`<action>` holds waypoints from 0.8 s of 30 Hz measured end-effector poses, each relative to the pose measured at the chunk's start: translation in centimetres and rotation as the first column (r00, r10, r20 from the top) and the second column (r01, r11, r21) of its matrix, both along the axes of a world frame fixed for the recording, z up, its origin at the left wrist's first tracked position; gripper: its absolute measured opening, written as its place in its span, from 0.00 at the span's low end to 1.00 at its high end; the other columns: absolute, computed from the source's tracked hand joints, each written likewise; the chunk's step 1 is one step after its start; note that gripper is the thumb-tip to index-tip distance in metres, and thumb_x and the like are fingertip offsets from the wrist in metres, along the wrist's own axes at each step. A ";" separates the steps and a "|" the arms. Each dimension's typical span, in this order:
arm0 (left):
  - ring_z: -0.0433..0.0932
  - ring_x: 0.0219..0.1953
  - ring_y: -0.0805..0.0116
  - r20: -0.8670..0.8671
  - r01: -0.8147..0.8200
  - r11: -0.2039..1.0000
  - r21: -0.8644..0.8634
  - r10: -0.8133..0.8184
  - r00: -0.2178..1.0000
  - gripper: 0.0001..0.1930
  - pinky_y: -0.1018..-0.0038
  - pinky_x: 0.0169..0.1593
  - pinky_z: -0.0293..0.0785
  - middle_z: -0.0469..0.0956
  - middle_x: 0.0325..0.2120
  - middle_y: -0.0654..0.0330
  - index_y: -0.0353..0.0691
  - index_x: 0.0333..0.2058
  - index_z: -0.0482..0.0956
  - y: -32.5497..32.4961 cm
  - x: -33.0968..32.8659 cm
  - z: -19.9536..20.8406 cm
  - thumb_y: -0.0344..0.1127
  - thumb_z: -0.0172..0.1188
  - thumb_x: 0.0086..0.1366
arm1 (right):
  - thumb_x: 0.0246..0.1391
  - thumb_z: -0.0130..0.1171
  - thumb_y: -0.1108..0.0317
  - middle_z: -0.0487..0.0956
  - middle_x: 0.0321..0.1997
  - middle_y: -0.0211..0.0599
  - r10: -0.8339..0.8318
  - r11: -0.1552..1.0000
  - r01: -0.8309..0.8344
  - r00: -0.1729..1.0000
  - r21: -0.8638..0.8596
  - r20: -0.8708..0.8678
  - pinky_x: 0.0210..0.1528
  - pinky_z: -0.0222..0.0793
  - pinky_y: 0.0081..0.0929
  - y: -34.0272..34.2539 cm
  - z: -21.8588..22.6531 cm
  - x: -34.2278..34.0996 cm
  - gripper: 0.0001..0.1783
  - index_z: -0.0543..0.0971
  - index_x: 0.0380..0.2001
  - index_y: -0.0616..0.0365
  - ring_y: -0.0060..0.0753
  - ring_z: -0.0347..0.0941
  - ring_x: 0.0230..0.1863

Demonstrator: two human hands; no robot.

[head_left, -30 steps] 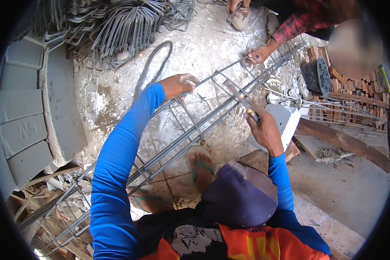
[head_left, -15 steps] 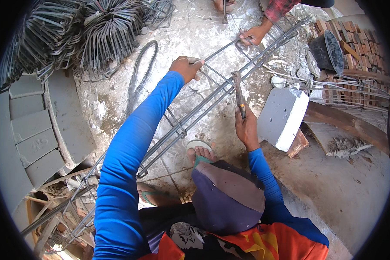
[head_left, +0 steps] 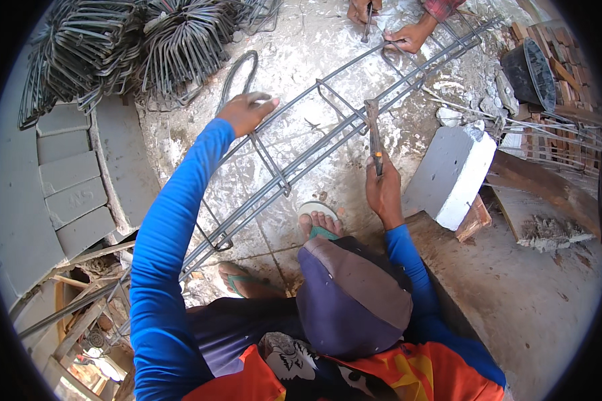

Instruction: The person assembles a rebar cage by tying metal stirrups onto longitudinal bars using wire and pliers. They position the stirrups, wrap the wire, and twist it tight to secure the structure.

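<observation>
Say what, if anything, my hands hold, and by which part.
The right hand holds a long brownish metal tool by its handle. Whether the left hand grips anything cannot be told.

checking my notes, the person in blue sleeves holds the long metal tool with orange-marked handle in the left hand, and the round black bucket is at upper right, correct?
Not quite: the head view shows the long metal tool in the right hand, not the left hand. The round black bucket is at upper right.

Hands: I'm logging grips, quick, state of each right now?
Left hand: at the rebar cage; grip cannot be told.
Right hand: closed, holding a tool.
</observation>
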State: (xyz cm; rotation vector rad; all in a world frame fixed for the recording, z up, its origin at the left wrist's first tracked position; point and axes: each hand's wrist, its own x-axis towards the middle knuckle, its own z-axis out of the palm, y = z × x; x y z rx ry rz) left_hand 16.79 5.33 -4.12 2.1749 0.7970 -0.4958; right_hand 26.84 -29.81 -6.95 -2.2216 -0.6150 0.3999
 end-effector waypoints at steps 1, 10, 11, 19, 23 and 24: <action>0.83 0.49 0.56 -0.100 -0.005 1.000 0.018 0.007 0.995 0.48 0.65 0.59 0.73 0.73 0.59 0.39 0.34 0.64 0.70 0.1 -2.0 0.6 0.75 0.52 0.63 | 0.69 0.50 0.62 0.75 0.25 0.51 -0.006 1.000 0.006 1.000 -0.012 0.001 0.32 0.67 0.40 0.1 -0.2 -0.1 0.18 0.75 0.49 0.70 0.41 0.72 0.26; 0.82 0.52 0.52 -0.285 -0.326 0.793 -0.515 0.201 0.937 0.44 0.64 0.56 0.79 0.75 0.55 0.38 0.27 0.64 0.59 -2.0 -5.1 1.6 0.60 0.58 0.64 | 0.68 0.50 0.69 0.77 0.37 0.52 -0.045 0.998 0.052 0.985 0.040 -0.164 0.43 0.69 0.39 -0.3 -0.9 -1.5 0.18 0.72 0.55 0.69 0.44 0.73 0.39; 0.82 0.52 0.52 -0.275 -0.315 0.786 -0.533 0.191 0.942 0.41 0.63 0.57 0.78 0.75 0.56 0.38 0.28 0.63 0.61 -2.1 -5.3 1.0 0.58 0.57 0.65 | 0.66 0.50 0.69 0.76 0.46 0.59 -0.065 0.995 0.076 0.987 0.069 -0.150 0.50 0.68 0.42 -0.5 -1.1 -2.0 0.21 0.70 0.59 0.69 0.54 0.73 0.46; 0.83 0.51 0.54 -0.204 -0.247 0.809 -0.533 0.160 0.966 0.39 0.62 0.56 0.79 0.76 0.56 0.42 0.29 0.64 0.59 -2.5 -5.5 2.2 0.56 0.55 0.66 | 0.61 0.58 0.64 0.71 0.62 0.63 -0.082 0.958 0.067 0.996 -0.278 -0.042 0.62 0.63 0.51 -8.1 -6.9 -7.4 0.37 0.60 0.70 0.63 0.63 0.67 0.61; 0.83 0.51 0.56 -0.213 -0.263 0.834 -0.485 0.179 0.961 0.40 0.62 0.53 0.79 0.77 0.55 0.43 0.28 0.64 0.58 -2.5 -5.1 2.0 0.56 0.55 0.66 | 0.57 0.61 0.62 0.70 0.63 0.59 0.061 0.820 -0.024 0.997 -0.572 0.045 0.62 0.63 0.52 -10.5 -9.8 -6.8 0.39 0.61 0.70 0.58 0.62 0.66 0.62; 0.84 0.51 0.56 -0.217 -0.267 0.831 -0.488 0.181 0.959 0.39 0.62 0.52 0.79 0.77 0.55 0.43 0.28 0.64 0.59 -2.6 -4.8 1.6 0.56 0.55 0.66 | 0.56 0.62 0.63 0.69 0.64 0.58 0.097 0.738 -0.012 0.991 -0.675 0.088 0.62 0.62 0.52 -10.0 -9.3 -6.9 0.39 0.62 0.70 0.57 0.61 0.66 0.62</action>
